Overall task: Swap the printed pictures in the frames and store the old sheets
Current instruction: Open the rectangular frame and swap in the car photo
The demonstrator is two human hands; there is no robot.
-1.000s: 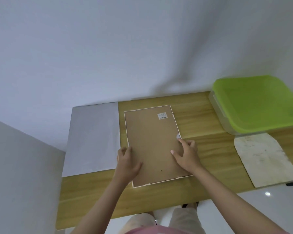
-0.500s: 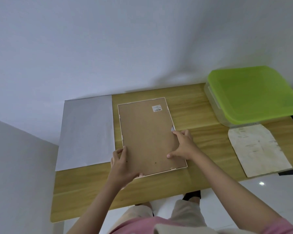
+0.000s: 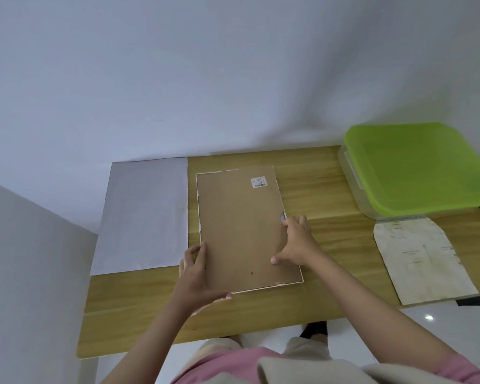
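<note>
— Wooden, with a light grain, is the long rectangular table (image 3: pixel 324 187) that carries everything. What lies on it?

— At the far left corner lies the big pale grey sheet of paper (image 3: pixel 144 214), flat and smooth, one edge running beside the frame. At the far right corner stands the clear plastic storage box with a glossy lime-green lid (image 3: pixel 416 167); its corners are rounded and the lid is on.

— And the task's thing?

— The rectangular picture frame with a thin white border and a brown fibreboard back (image 3: pixel 241 228) lies face down in the middle of the table, between the grey sheet and the box. The board looks matte. Just beside the box, toward the near edge, lies the old cream-coloured sheet with stained, worn edges (image 3: pixel 421 259), flat, its far corners cut at an angle.

— How are the hands?

— The left hand (image 3: pixel 197 275) holds the near left corner of the frame: fingers spread along the left edge, the thumb stretched along the near edge. The right hand (image 3: pixel 297 242) rests on the right edge, thumb pressed flat on the board, and its fingertips (image 3: pixel 287 223) touch the small grey metal tab (image 3: pixel 282 217). I cannot tell if they pinch it.

— Anything smaller?

— A small white barcode sticker (image 3: pixel 259 182) is near the far right corner of the board.
</note>
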